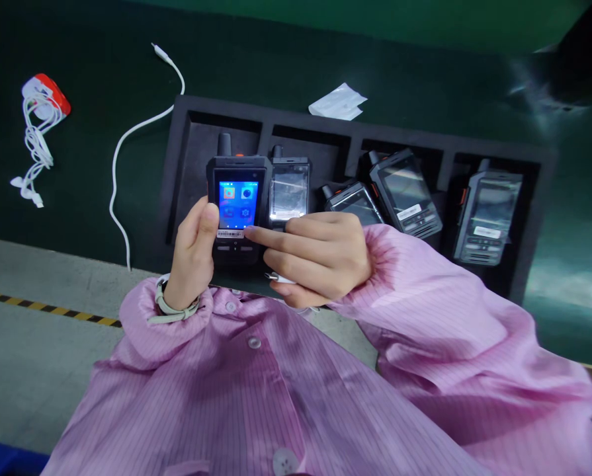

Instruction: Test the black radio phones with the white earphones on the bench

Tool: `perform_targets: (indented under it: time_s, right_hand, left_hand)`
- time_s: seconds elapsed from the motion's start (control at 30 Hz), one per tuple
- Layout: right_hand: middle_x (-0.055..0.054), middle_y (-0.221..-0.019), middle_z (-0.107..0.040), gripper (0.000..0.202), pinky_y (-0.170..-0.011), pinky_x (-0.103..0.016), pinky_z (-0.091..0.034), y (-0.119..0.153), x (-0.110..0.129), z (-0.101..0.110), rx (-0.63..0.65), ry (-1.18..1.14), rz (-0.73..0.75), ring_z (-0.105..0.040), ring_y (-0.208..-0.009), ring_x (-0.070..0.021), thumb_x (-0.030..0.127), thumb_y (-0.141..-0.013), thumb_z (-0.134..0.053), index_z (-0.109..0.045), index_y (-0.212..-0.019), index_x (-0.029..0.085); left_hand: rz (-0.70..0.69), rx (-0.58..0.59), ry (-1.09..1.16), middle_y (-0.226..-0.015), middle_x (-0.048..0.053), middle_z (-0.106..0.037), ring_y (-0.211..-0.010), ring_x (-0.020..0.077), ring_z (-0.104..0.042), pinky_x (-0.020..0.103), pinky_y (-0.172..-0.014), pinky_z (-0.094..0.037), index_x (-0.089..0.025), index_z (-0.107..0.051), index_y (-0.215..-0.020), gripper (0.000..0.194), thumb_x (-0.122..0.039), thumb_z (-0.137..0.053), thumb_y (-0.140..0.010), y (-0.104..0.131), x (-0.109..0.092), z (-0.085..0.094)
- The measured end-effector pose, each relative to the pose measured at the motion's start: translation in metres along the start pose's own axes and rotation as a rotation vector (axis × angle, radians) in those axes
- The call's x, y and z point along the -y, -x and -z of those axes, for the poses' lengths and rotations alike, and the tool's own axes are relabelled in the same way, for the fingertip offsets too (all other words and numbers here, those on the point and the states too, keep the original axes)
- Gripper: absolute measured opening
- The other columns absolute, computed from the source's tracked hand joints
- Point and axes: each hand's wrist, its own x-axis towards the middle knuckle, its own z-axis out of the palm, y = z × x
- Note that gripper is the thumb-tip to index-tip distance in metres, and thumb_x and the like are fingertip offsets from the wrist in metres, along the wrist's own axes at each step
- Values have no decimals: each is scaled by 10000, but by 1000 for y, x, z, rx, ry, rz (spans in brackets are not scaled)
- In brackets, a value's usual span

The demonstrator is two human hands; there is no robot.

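1 green table [90,172]; grey floor [38,370]; left grip [192,254] around handset [237,208], right grip [323,254] around plug [280,278]

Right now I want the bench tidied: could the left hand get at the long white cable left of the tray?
Probably not: the left hand holds the lit radio. Otherwise the way looks open, with nothing seen lying over the white cable.

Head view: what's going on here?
The person's left hand holds a black handheld device with a stubby antenna and lit blue screen. The right hand has its index finger at the screen's lower edge, with a small white cable plug also in its grip. Four similar devices lie in the black compartmented tray.
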Motion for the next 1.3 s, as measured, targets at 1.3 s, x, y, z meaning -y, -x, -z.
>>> perform_targets:
  time_s: [1.3]
  right_hand:
    - [-75,-950,-786,373,-482,-259,-381,0,1,3,79,-2,-23,-515,-580,-115,322,-1040,-421,-618,-765,166]
  left_hand:
    - [-45,25,-12,-749,-5,-505,-657,143,-479,312,-611,-364,-226,-525,-823,400,-589,-511,-989,-1,5,2]
